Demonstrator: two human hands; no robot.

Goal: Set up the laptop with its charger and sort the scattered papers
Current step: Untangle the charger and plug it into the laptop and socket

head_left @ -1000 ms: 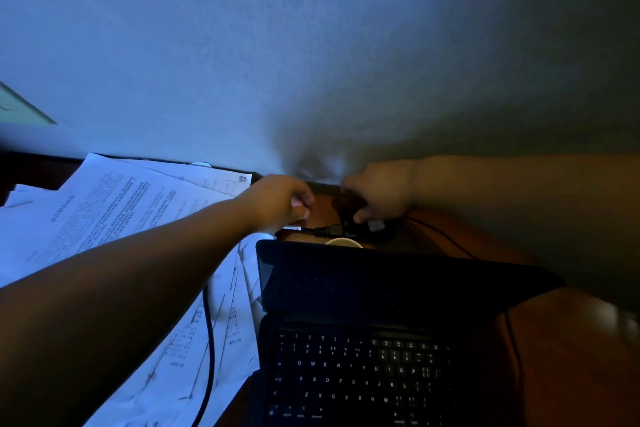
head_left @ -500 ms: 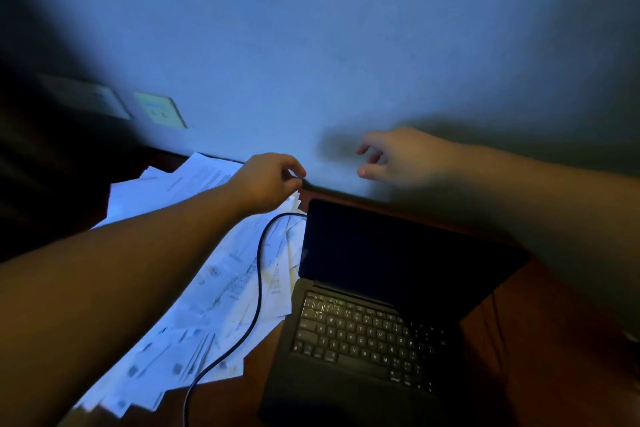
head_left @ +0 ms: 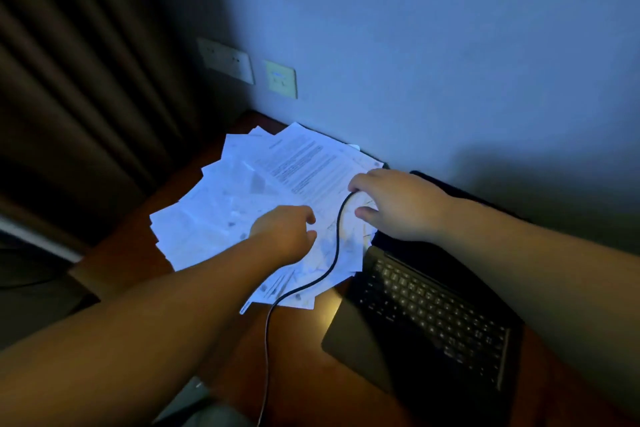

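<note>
A fan of white printed papers (head_left: 249, 198) covers the left part of the wooden desk (head_left: 128, 253). An open black laptop (head_left: 429, 308) sits at the right with its screen dark and partly behind my right forearm. The black charger cable (head_left: 332, 253) runs from the desk's front edge up across the papers. My right hand (head_left: 401, 204) holds the cable's upper end, which disappears under its curled fingers. Just left of the cable, my left hand (head_left: 287, 229) hovers over the papers with fingers curled and nothing visible in it.
Two wall sockets sit above the desk's back left corner, a grey one (head_left: 227, 59) and a lit pale one (head_left: 280, 80). A dark curtain (head_left: 86, 80) hangs at the left. The blue-lit wall (head_left: 450, 62) runs directly behind desk and laptop.
The view swung left, bringing the sockets and curtain in. The cable passed from my left hand to my right hand. Both hands moved from behind the laptop to over the papers.
</note>
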